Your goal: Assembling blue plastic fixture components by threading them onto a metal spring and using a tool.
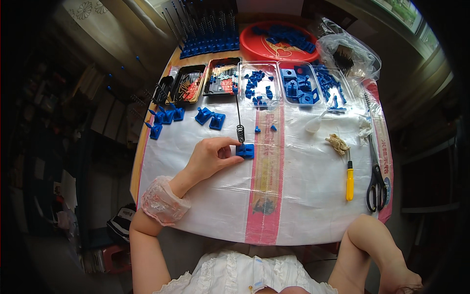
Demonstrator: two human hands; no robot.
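My left hand [215, 154] reaches over the table from the left, thumb and fingers pinching a small square blue plastic base [246, 151]. A black coil spring [240, 133] stands upright on this base, and from it a thin dark rod rises to a blue tip [235, 90]. Just beyond lie two small blue plastic pieces [265, 129]. My right arm [374, 240] is bent at the lower right, off the table; its hand is out of the picture.
Several blue bases [165, 116] lie at the left. Behind are black trays [190, 83], clear boxes of blue parts [299, 83], a red basin [249, 44] and finished-looking rows of rods on bases [208, 46]. At right lie a yellow-handled screwdriver [349, 183], a crumpled cloth [338, 143] and scissors [376, 188].
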